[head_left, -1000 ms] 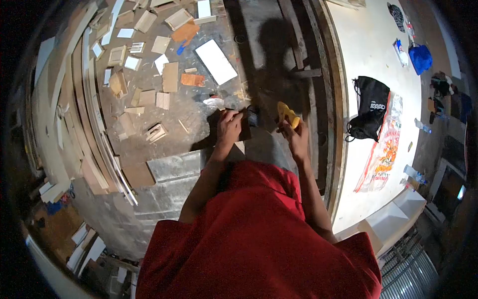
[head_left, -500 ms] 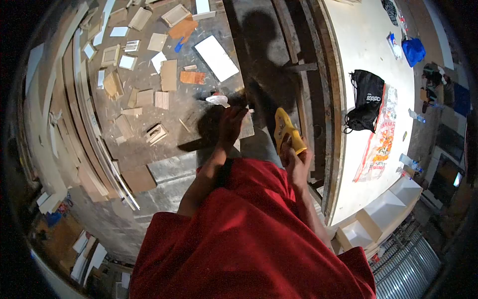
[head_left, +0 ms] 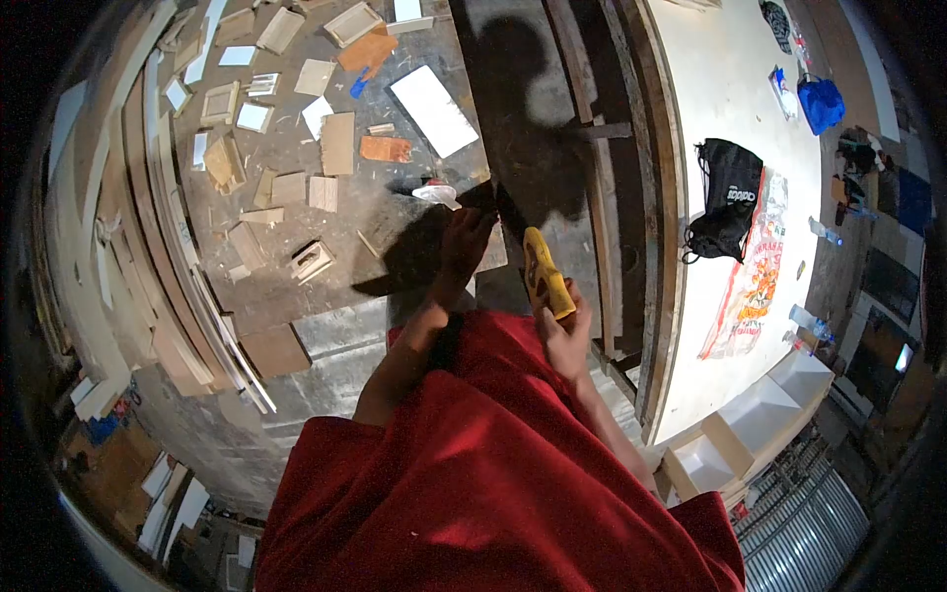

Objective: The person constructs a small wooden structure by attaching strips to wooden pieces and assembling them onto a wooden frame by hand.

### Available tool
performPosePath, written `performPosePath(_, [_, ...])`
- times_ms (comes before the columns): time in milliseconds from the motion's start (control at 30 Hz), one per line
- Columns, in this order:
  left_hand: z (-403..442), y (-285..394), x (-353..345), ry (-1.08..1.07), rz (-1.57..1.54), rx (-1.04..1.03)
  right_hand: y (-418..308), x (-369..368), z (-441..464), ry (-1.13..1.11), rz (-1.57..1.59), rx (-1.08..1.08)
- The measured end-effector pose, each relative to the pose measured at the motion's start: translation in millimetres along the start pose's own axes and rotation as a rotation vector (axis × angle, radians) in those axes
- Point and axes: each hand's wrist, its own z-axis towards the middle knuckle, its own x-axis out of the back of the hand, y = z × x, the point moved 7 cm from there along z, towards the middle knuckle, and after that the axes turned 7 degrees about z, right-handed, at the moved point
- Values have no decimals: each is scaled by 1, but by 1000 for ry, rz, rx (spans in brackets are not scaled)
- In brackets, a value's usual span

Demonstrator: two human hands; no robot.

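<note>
My right hand [head_left: 565,331] is closed around the lower end of a yellow hand tool [head_left: 545,271], just off the edge of the work table [head_left: 395,247]. The tool looks like a long plastic grip; its exact kind and any blade cannot be made out. My left hand [head_left: 464,247] is in shadow at the table's corner, its fingers bent together at the edge. What they hold, if anything, is too dark to name. Close beyond it lies a white rounded object [head_left: 436,194] with a bit of red behind it.
Wood offcuts [head_left: 337,143], small wooden frames and a white board [head_left: 434,111] are scattered over the table. Long strips [head_left: 187,247] line its left side. Right of a dark gap with timber beams, a pale panel [head_left: 720,99] carries a black drawstring bag [head_left: 730,192].
My right hand has brought the yellow tool left, closer to the table edge and my left hand. The left hand has shifted slightly right.
</note>
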Motion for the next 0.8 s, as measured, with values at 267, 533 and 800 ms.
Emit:
performPosePath(267, [-4, 12, 32, 15, -115, -28, -22, -5, 1, 39, 44, 29])
performPosePath(533, [-5, 2, 14, 7, -160, 10, -22, -7, 1, 1, -46, 64])
performPosePath(800, [-5, -6, -5, 11, -149, 10, -25, -11, 5, -28, -155, 119])
